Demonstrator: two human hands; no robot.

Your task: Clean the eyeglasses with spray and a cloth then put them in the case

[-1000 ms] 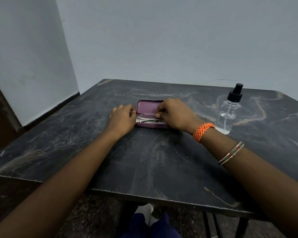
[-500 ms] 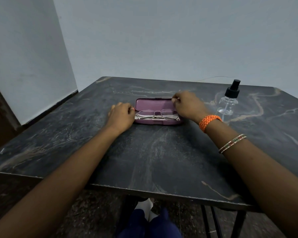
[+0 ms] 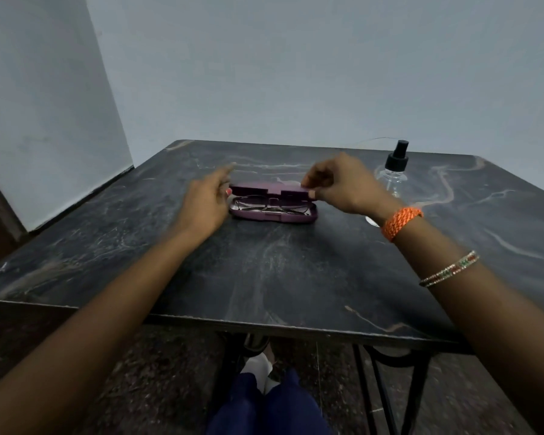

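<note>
A purple eyeglass case (image 3: 272, 216) lies in the middle of the dark table (image 3: 280, 271). Its lid (image 3: 264, 191) is tipped forward, half lowered over the base. The thin-framed eyeglasses (image 3: 272, 206) lie folded inside the base. My right hand (image 3: 339, 185) pinches the lid's right edge between thumb and fingers. My left hand (image 3: 206, 202) is blurred at the case's left end, fingers stretched forward; its thumb lies near the lid's left corner. No cloth is visible.
A clear spray bottle (image 3: 393, 177) with a black pump top stands right of the case, behind my right wrist. Grey walls close the back and left sides. My knees and the metal table legs (image 3: 390, 387) show below the front edge.
The case lid has swung from lying flat open to half lowered over the glasses. My right hand rose with the lid. My left hand lifted off the table and stretched forward.
</note>
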